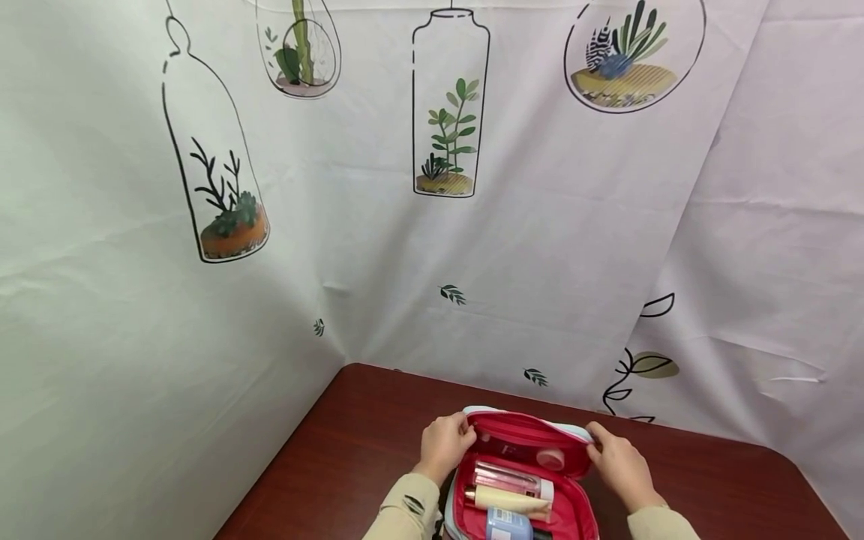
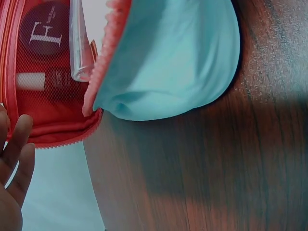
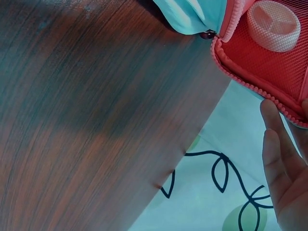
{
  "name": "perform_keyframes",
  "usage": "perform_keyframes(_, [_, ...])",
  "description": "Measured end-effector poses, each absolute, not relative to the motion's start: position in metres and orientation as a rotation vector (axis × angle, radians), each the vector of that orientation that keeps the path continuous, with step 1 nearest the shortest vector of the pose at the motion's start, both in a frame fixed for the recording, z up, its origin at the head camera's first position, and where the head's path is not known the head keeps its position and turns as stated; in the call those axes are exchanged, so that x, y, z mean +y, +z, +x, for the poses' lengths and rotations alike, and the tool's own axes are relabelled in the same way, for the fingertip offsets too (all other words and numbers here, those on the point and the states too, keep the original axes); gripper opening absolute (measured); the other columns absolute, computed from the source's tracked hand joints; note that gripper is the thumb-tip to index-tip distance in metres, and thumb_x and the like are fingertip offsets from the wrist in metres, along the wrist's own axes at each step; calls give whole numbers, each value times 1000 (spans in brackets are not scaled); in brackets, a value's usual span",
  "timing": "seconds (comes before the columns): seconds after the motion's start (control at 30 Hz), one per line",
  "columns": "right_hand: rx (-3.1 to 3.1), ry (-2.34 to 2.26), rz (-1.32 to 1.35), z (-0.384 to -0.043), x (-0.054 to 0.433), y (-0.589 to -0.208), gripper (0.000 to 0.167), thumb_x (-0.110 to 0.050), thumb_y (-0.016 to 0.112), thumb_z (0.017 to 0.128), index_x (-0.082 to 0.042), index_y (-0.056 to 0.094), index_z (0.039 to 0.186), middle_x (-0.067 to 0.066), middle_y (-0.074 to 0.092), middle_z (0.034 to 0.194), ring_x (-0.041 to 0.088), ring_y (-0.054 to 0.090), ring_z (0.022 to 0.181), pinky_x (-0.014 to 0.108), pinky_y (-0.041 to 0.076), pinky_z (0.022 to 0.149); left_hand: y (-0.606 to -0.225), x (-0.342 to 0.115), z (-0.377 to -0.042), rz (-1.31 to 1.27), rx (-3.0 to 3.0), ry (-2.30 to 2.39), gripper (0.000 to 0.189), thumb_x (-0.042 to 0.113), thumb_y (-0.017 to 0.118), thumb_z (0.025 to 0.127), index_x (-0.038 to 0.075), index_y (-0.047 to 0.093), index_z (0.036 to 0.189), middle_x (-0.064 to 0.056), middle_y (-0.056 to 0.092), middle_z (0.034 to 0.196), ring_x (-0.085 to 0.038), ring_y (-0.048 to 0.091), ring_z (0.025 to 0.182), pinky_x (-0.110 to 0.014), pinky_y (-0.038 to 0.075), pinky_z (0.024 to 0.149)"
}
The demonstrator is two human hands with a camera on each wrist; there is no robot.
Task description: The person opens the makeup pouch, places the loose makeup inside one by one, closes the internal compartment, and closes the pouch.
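A cosmetic bag (image 1: 579, 499) with a red lining and light blue outside lies unzipped at the table's front, its lid raised. My left hand (image 1: 444, 448) pinches the lid's left corner, and my right hand (image 1: 622, 466) grips its right corner. Inside the bag lie a clear pink bottle (image 1: 506, 477) with a white cap, a cream tube (image 1: 502, 501) and a blue bottle (image 1: 508, 523) with a dark cap. Behind the lid's mesh are a round dark case (image 2: 45, 29) marked F, a small white-capped bottle (image 2: 31, 81) and a round whitish container (image 3: 274, 26).
The bag stands on a dark red-brown wooden table (image 1: 358, 435) with rounded far corners. White cloth (image 1: 378, 247) printed with plants in glass jars hangs behind the table and along its left side.
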State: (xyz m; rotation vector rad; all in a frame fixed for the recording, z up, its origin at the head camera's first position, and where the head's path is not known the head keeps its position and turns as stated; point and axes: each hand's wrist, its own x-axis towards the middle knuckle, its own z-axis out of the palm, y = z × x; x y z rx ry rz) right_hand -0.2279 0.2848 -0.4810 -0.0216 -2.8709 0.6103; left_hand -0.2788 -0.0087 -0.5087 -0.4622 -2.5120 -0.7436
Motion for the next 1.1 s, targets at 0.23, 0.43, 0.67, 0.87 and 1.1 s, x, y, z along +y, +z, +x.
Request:
perform_keyframes(0.23, [-2868,622,-27,-228,284,-482,16,-7,60,82,-13,56,97,7,62,79,21,51,62,42,41,53,-510,-15,-283,-342,-2500,-763,26,18,65,75,21,45,59,12,37,49,-4,36,46,-24,31,44])
perform_keyframes(0.43, [-2863,667,-52,-228,284,-482,15,-9,60,83,-12,57,97,12,65,86,22,55,66,44,43,56,-509,-20,-284,-299,-2580,-853,22,25,67,77,20,49,65,12,42,52,-5,40,48,-26,34,47])
perform_keyframes(0.67, [-2927,908,-68,-226,291,-497,30,-18,66,84,0,60,107,14,64,89,24,58,75,45,47,65,-519,-31,-288,-356,-2840,-1109,50,23,72,78,6,50,120,1,51,68,-13,48,59,-32,41,54])
perform_keyframes(0.87, [-2778,1534,-235,-221,293,-521,30,-5,55,90,12,51,115,10,61,78,19,57,66,34,46,59,-532,-31,-289,-453,-2801,-1482,28,-2,52,87,-6,60,114,-16,64,91,-25,58,80,-39,47,70])
perform_keyframes(1.1, [-2541,2014,-125,-224,304,-507,39,-3,34,91,15,45,124,16,68,93,19,63,79,33,46,58,-520,-33,-298,-343,-2530,-1977,31,-5,38,88,-12,60,108,-20,65,85,-32,60,80,-39,50,61])
